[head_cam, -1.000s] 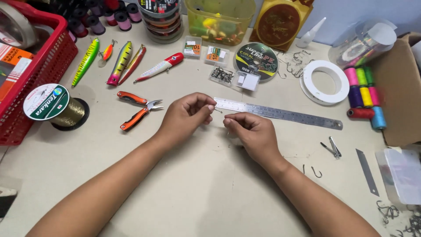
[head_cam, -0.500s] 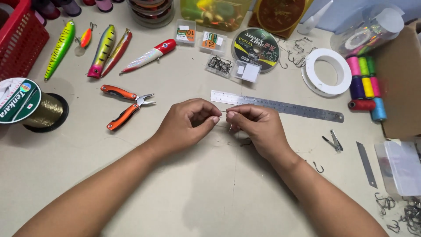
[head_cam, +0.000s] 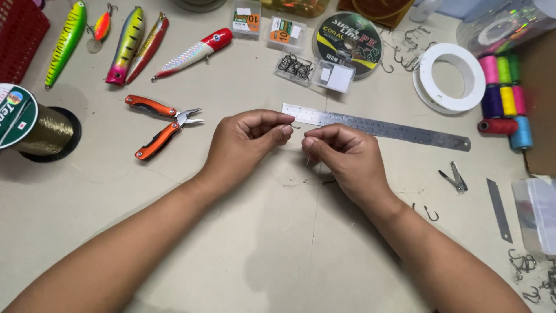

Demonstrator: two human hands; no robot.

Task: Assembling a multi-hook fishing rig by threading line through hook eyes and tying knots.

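Fingertips pinch — perhaps — thin hook (head_cam: 295,127).

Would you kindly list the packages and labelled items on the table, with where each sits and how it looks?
Two small hook boxes: top centre, clear, white-and-orange labels.
Round line spool: right of them, black and green label.
Clear hook packet: just below, white sticker.
Gold line spool: far left, green-rimmed white round label.
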